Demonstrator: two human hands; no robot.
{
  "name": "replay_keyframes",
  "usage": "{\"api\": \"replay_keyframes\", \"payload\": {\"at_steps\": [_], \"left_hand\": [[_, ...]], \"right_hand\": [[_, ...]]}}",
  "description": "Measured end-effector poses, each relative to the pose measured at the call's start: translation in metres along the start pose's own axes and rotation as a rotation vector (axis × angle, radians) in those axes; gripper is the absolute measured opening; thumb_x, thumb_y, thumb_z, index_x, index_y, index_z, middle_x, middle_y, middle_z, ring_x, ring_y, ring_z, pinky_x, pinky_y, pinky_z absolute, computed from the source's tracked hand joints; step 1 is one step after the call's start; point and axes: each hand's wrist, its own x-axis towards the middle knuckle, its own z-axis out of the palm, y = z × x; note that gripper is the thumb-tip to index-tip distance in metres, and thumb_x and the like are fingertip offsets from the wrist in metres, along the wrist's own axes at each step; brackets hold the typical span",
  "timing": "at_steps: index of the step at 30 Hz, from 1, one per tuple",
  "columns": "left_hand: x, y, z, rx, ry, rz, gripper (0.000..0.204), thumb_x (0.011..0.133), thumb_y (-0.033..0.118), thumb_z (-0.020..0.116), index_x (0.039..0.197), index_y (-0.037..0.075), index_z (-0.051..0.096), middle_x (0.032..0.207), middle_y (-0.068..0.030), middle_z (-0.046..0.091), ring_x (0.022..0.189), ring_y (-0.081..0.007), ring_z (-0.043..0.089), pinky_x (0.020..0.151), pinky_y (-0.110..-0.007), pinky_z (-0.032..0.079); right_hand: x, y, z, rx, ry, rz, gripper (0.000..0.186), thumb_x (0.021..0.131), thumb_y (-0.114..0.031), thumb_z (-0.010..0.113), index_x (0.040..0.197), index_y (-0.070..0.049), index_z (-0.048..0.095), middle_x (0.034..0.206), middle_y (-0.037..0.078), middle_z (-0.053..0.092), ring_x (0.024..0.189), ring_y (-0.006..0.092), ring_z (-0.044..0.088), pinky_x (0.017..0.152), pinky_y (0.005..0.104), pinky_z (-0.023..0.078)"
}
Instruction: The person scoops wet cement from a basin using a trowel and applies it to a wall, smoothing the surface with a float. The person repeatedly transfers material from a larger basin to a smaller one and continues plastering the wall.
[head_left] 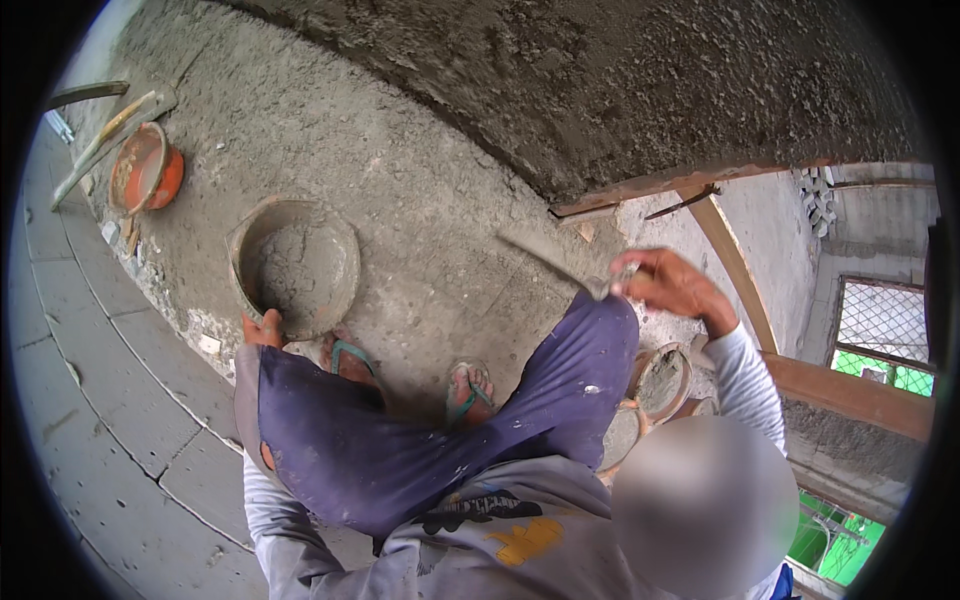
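My left hand [265, 328] grips the near rim of a mortar-caked bucket [351, 262], which tilts a little toward me. Lumpy grey mortar [297, 268] lies inside it. Raised beside my right knee, my right hand [680, 285] is closed around the handle of a trowel [548, 262]. Its thin blade shows nearly edge-on and points left, above the floor and apart from the bucket. The right hand's fingertips are slightly blurred.
An orange bucket [168, 180] stands far left, near a long wooden-handled tool [115, 130]. Several mortar buckets [662, 385] sit by my right knee. A rough, wet-looking plastered surface [680, 90] spans the top right. Wooden boards [735, 265] and a block wall [110, 400] flank me.
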Motion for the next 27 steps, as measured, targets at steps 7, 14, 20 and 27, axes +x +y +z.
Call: {"api": "replay_keyframes", "payload": {"at_steps": [7, 14, 20, 27], "left_hand": [[-0.008, 0.005, -0.018, 0.209, 0.071, -0.029, 0.065, 0.091, 0.014, 0.067, 0.153, 0.002, 0.051, 0.127, -0.0119, 0.070, 0.101, -0.0234, 0.065, 0.096, -0.035, 0.052], [-0.047, 0.065, 0.001, 0.609, 0.003, 0.131, 0.067, 0.099, 0.036, 0.069, 0.155, 0.003, 0.053, 0.129, -0.0149, 0.073, 0.111, -0.0275, 0.068, 0.099, -0.040, 0.051], [-0.055, 0.087, 0.009, 0.689, 0.062, -0.053, 0.063, 0.101, 0.036, 0.069, 0.153, 0.002, 0.056, 0.132, -0.0185, 0.072, 0.117, -0.0280, 0.068, 0.104, -0.040, 0.048], [-0.010, 0.033, 0.010, 0.362, 0.136, 0.012, 0.067, 0.098, 0.016, 0.073, 0.158, 0.000, 0.050, 0.145, -0.0190, 0.065, 0.127, -0.0288, 0.063, 0.110, -0.037, 0.046]], "right_hand": [[-0.030, 0.004, -0.028, -0.420, 1.006, -0.475, 0.030, 0.101, -0.033, 0.077, 0.121, -0.011, 0.077, 0.098, 0.010, 0.081, 0.071, 0.0180, 0.077, 0.060, 0.0319, 0.062], [0.109, 0.122, 0.064, -0.538, 0.710, -0.144, 0.034, 0.104, -0.041, 0.069, 0.125, -0.015, 0.073, 0.108, 0.015, 0.076, 0.094, 0.0394, 0.076, 0.082, 0.0495, 0.062], [0.094, 0.141, 0.044, -0.511, 0.919, -0.153, 0.029, 0.102, -0.043, 0.071, 0.121, -0.021, 0.073, 0.101, 0.011, 0.072, 0.087, 0.0369, 0.075, 0.075, 0.0492, 0.061], [0.014, 0.093, 0.012, -0.767, 1.137, -0.220, 0.026, 0.095, -0.030, 0.082, 0.118, -0.018, 0.076, 0.093, 0.007, 0.070, 0.080, 0.0317, 0.073, 0.070, 0.0425, 0.058]]}}
